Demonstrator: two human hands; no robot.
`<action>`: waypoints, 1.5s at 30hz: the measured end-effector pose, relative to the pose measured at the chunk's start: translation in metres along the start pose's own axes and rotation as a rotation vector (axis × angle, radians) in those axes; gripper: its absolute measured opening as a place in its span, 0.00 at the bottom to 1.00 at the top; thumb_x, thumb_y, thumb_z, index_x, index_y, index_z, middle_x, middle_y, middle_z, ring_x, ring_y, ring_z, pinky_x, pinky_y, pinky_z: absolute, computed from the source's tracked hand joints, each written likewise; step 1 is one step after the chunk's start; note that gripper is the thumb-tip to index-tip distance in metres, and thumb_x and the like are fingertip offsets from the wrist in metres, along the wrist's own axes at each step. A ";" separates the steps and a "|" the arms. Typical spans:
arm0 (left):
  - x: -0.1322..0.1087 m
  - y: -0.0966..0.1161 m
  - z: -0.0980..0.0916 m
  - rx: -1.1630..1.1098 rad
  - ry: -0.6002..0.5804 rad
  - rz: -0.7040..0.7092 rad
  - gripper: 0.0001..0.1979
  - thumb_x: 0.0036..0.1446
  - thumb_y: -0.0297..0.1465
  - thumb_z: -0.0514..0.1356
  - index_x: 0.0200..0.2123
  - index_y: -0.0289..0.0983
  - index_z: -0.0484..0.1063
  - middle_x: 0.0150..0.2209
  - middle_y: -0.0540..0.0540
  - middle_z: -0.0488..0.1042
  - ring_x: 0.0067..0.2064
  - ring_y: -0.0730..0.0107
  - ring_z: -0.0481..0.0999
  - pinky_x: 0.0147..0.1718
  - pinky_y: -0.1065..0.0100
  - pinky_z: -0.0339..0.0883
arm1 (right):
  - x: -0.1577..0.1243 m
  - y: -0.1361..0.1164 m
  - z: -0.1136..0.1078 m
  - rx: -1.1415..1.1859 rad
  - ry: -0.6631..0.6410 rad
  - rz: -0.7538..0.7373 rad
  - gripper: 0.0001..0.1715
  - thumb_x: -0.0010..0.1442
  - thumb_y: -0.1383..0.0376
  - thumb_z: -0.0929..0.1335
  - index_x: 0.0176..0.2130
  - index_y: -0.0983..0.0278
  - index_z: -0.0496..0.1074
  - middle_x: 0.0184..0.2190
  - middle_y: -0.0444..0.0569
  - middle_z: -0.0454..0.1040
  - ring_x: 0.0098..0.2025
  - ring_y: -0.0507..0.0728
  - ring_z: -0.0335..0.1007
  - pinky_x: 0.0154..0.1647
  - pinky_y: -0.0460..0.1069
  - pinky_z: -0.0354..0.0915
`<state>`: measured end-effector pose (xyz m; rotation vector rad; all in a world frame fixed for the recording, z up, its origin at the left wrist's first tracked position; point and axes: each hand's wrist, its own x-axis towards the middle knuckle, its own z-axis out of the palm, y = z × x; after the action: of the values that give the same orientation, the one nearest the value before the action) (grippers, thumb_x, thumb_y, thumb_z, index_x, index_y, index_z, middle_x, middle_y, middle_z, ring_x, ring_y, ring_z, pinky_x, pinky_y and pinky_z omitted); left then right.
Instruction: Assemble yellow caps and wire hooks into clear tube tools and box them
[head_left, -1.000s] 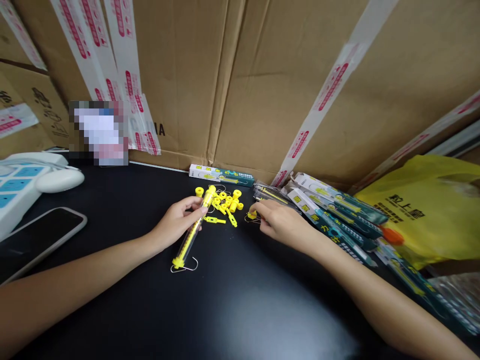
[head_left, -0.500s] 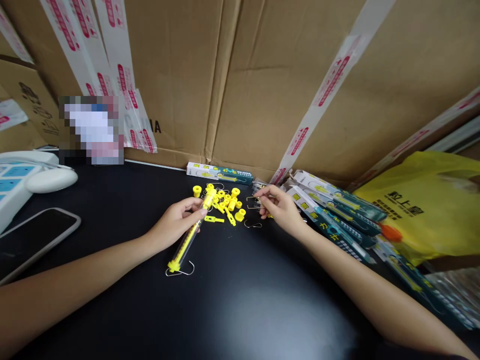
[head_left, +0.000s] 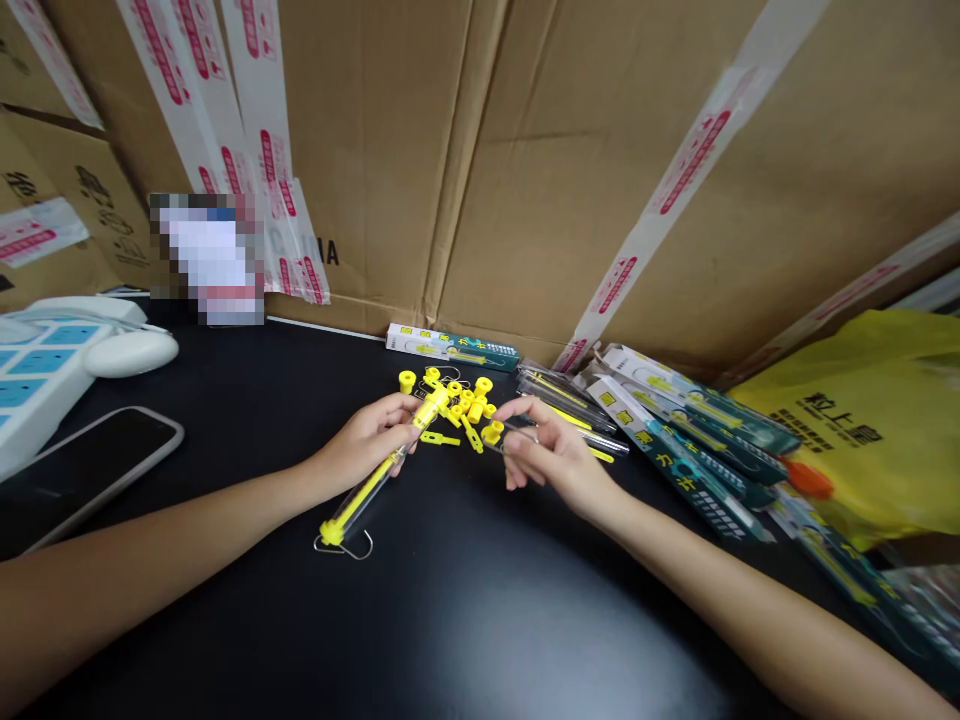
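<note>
A clear-tubed spring scale (head_left: 367, 487) with yellow ends lies slanted in my left hand (head_left: 386, 430), whose fingers are closed round its upper part. A wire hook (head_left: 364, 545) sticks out at its lower yellow end. My right hand (head_left: 551, 450) pinches a thin bent metal wire (head_left: 495, 448) between thumb and fingers; its full shape is partly hidden. Between the hands, on the black table, is a pile of yellow plastic parts (head_left: 476, 408), caps and slotted pieces, with metal wire hooks (head_left: 448, 374) behind them.
Clear tubes with yellow strips (head_left: 574, 400) lie behind my right hand. Printed boxes (head_left: 675, 450) are stacked at right, beside a yellow bag (head_left: 862, 420). Another box (head_left: 450, 345) lies along the cardboard wall (head_left: 375, 150). At left are a phone (head_left: 90, 470) and a power strip (head_left: 52, 360).
My right hand has come down and nearer with the bent wire, away from the clear tubes. The spring scale is still in my left hand, and the view has shifted slightly.
</note>
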<state>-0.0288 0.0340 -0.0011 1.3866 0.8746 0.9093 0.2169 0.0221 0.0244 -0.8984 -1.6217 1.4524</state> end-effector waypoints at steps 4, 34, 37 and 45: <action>-0.002 0.001 0.002 -0.008 -0.026 -0.005 0.08 0.57 0.34 0.56 0.39 0.37 0.64 0.23 0.57 0.65 0.17 0.82 0.63 0.14 0.78 0.58 | -0.006 0.013 0.012 -0.091 -0.113 0.014 0.12 0.66 0.59 0.64 0.46 0.62 0.62 0.15 0.32 0.59 0.17 0.47 0.55 0.28 0.47 0.66; 0.000 0.006 0.043 -0.017 0.042 -0.161 0.13 0.60 0.42 0.53 0.31 0.40 0.57 0.13 0.59 0.64 0.11 0.78 0.62 0.09 0.79 0.55 | 0.016 0.037 0.025 -0.464 0.206 -0.324 0.09 0.61 0.58 0.67 0.34 0.61 0.70 0.23 0.43 0.70 0.21 0.50 0.60 0.24 0.47 0.58; 0.000 0.006 0.041 0.008 0.024 -0.176 0.13 0.61 0.41 0.53 0.30 0.40 0.56 0.13 0.59 0.64 0.10 0.78 0.61 0.09 0.79 0.54 | 0.015 0.038 0.022 -0.535 0.230 -0.337 0.09 0.61 0.58 0.67 0.34 0.61 0.71 0.24 0.43 0.70 0.21 0.50 0.59 0.24 0.47 0.57; -0.002 0.009 0.041 -0.004 -0.006 -0.202 0.14 0.60 0.44 0.55 0.31 0.40 0.56 0.16 0.57 0.68 0.13 0.76 0.67 0.11 0.77 0.61 | 0.013 0.039 0.024 -0.624 0.273 -0.385 0.10 0.63 0.58 0.65 0.36 0.61 0.71 0.23 0.42 0.67 0.21 0.50 0.55 0.23 0.47 0.56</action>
<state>0.0079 0.0148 0.0080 1.2711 0.9886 0.7511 0.1903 0.0272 -0.0146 -0.9911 -1.9294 0.5332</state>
